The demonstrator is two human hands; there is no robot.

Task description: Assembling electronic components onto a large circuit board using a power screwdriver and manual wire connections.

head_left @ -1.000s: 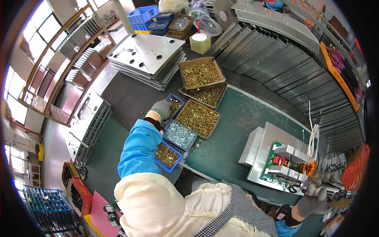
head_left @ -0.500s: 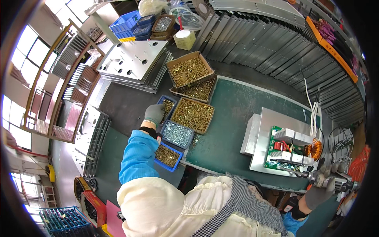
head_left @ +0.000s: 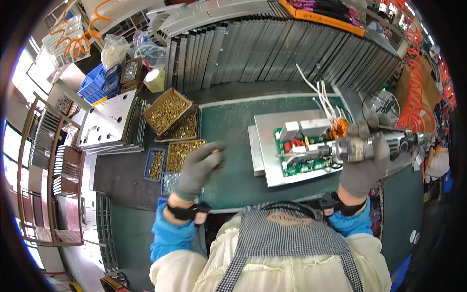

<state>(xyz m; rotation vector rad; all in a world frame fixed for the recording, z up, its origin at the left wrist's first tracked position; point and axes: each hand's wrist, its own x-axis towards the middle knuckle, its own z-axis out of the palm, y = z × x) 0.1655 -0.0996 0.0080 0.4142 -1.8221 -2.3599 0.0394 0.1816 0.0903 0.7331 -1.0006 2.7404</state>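
Observation:
My right hand (head_left: 365, 173), in a grey glove, is closed round a power screwdriver (head_left: 356, 149). The tool lies nearly level, its bit pointing left over a green circuit board (head_left: 294, 171) with white heat sinks and a copper-wound coil (head_left: 339, 128). That board sits on a silver metal plate (head_left: 265, 138). My left hand (head_left: 198, 170), also gloved, hovers over the bench left of the plate with its fingers pinched. A tiny brass-coloured speck shows at the fingertips, too small to name. Behind this hand is a box of brass screws (head_left: 182, 152).
More boxes of brass screws (head_left: 168, 112) stand farther back, beside a small blue tray (head_left: 150, 165) of brass pieces and a blue tray of silver parts (head_left: 170, 182). Metal panels (head_left: 253, 51) line the back. White cables (head_left: 325, 97) rise behind the board; a red coiled hose (head_left: 413, 92) hangs at right.
My left hand has left the small blue tray and moved right, over the bench. My right hand has brought the screwdriver up and left over the circuit board. The view has turned rightward.

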